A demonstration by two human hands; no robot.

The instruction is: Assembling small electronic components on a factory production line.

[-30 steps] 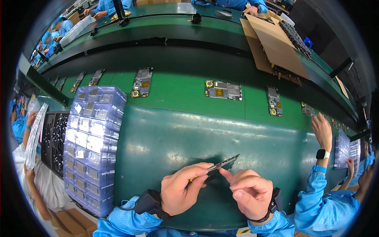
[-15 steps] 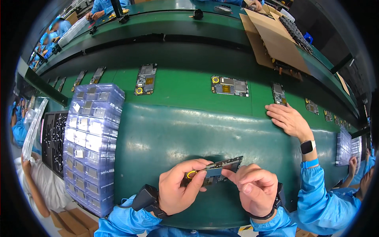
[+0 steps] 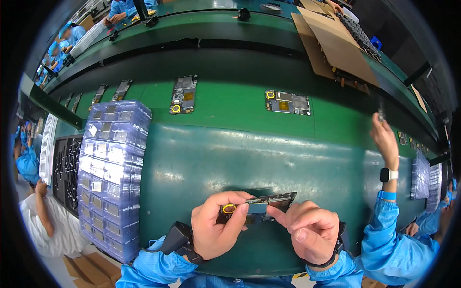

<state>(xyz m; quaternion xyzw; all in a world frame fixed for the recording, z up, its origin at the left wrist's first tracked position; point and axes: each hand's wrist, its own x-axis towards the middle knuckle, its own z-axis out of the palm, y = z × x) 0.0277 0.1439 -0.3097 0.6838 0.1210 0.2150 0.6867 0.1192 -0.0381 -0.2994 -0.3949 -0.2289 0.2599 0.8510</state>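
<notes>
1. Head view: left hand (image 3: 216,230) and right hand (image 3: 309,233) both pinch a small dark rectangular circuit board (image 3: 261,207) with a yellow ring, low over the green bench (image 3: 240,158).
2. A stack of clear blue plastic trays (image 3: 113,173) stands left of the board.

Lower half of the dark rectangular circuit board (image 3: 269,206) hidden behind the fingers (image 3: 240,218) of the left hand (image 3: 216,230); component details too small to discern.

Open green mat (image 3: 230,158) ahead; tray stack (image 3: 113,177) blocks left, co-worker's arm (image 3: 386,158) blocks right.
</notes>
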